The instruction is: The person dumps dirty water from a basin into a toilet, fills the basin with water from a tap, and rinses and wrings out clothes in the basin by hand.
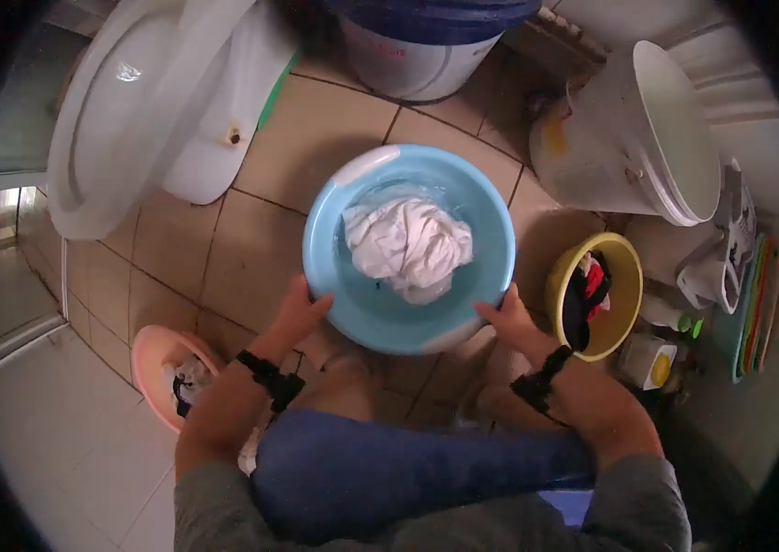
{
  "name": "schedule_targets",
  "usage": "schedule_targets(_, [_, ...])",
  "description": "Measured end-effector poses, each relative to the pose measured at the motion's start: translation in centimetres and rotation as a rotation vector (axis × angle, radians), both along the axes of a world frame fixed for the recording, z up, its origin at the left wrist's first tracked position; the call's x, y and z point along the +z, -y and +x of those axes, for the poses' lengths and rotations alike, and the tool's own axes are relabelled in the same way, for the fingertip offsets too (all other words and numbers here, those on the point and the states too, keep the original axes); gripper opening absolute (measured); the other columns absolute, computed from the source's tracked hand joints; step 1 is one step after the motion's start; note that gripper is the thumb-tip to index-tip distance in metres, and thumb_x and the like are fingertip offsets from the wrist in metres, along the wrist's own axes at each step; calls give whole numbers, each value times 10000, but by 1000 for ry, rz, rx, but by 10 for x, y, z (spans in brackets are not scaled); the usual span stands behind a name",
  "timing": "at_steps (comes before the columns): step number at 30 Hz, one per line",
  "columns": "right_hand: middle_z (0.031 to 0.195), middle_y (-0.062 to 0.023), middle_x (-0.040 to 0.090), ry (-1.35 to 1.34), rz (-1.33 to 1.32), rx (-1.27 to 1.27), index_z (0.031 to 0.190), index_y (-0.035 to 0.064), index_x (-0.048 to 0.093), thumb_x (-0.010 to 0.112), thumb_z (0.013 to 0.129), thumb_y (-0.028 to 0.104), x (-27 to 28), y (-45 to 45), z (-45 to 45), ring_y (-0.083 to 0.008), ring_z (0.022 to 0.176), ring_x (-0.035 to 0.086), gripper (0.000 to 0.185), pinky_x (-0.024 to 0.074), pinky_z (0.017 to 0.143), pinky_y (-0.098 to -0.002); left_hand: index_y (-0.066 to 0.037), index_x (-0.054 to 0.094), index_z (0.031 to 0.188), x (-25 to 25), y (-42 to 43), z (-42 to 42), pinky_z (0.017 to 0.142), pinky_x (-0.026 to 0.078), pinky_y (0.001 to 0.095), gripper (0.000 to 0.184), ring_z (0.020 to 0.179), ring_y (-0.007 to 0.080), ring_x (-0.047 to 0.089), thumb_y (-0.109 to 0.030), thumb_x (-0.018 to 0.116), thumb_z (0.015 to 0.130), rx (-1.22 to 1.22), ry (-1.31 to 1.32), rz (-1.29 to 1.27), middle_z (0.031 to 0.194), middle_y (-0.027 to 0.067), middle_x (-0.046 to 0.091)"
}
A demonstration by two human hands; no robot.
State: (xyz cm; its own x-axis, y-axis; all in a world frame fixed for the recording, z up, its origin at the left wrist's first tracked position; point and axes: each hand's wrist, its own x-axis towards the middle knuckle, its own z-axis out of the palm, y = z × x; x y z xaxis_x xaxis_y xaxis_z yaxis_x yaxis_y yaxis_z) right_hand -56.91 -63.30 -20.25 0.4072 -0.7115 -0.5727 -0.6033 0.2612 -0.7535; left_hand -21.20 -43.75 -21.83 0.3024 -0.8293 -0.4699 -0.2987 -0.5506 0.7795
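A light blue basin (317, 248) with pale patches on its rim stands in front of my knees. Inside it, a bunched white cloth (408, 241) lies in water. My left hand (299, 311) grips the basin's rim at the lower left, its thumb over the edge. On the lower right of the same rim, my right hand (511, 320) holds on with the thumb on top and the other fingers hidden underneath. Both wrists wear black bands.
At right stands a yellow basin (628, 304) with dark and red clothes. A pink basin (152, 368) with clothes sits at left. A toilet (214, 129) is at upper left. A lidded bucket (421, 64) and an open white bucket (592, 138) stand behind on the tiles.
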Motion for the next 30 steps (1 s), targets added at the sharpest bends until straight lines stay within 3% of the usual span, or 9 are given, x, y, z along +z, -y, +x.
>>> schedule_targets(3, [1183,-213,476,-435,154,369,1319,-11,351,684,794,224,74,46,17,-326,1076,512,664,410,954,-423,-9,491,1191,45,22,-8,949,410,406,445,1152,345,470,-195,633,813,235,-91,-212,1260,218,417])
schedule_targets(5, [1181,-255,493,-665,-743,823,1228,5,442,641,795,180,82,68,10,-364,1150,468,508,401,968,-404,-13,430,1269,110,69,2,1016,351,441,548,1232,404,392,-250,642,823,-161,735,-298,1348,255,343])
schedule_targets(7, [1268,-223,460,-338,-517,641,1246,45,442,595,799,174,64,73,31,-401,1203,401,489,369,994,-478,-27,358,1340,103,99,-3,1066,277,463,655,1303,434,293,-316,635,822,-612,543,-270,1431,266,235])
schedule_targets(9, [1428,-191,301,-142,-723,906,1324,118,405,586,826,257,-34,47,52,-446,1290,284,548,303,1017,-582,-98,330,1391,45,115,-42,1066,194,571,711,1370,442,129,-391,624,813,-617,156,-257,1475,243,165])
schedule_targets(12, [1516,-139,122,-438,-484,708,1408,191,322,574,841,343,8,18,128,-458,1354,157,639,221,1020,-666,-172,319,1418,15,126,-86,1021,114,683,765,1390,435,-1,-460,630,781,-551,632,-42,1507,188,129])
schedule_targets(16, [1547,-26,72,-610,-565,774,1461,269,222,469,880,499,-18,11,140,-416,1402,18,672,117,1059,-661,-215,258,1446,-24,121,-82,980,82,733,839,1396,416,-34,-482,647,752,-568,729,-7,1524,138,118])
schedule_targets(18, [1551,-29,59,-611,-584,790,1463,255,224,430,889,513,-37,14,149,-405,1407,-9,662,38,1081,-633,-190,318,1418,-27,130,-72,934,141,769,790,1353,514,87,-449,643,745,-675,696,63,1495,180,172])
schedule_targets(22, [1535,-72,150,-758,-622,890,1456,236,251,383,905,528,-61,16,157,-397,1409,12,637,36,1095,-603,-238,266,1443,-45,148,-73,1016,112,685,839,1398,357,126,-437,666,733,-748,756,243,1491,99,240])
schedule_targets(30, [1489,-160,236,-668,-343,943,1447,213,252,460,857,560,-61,44,165,-464,1361,148,715,127,1062,-642,-155,414,1356,-27,184,-59,1076,207,511,625,1343,336,258,-397,596,809,-690,490,435,1409,145,363])
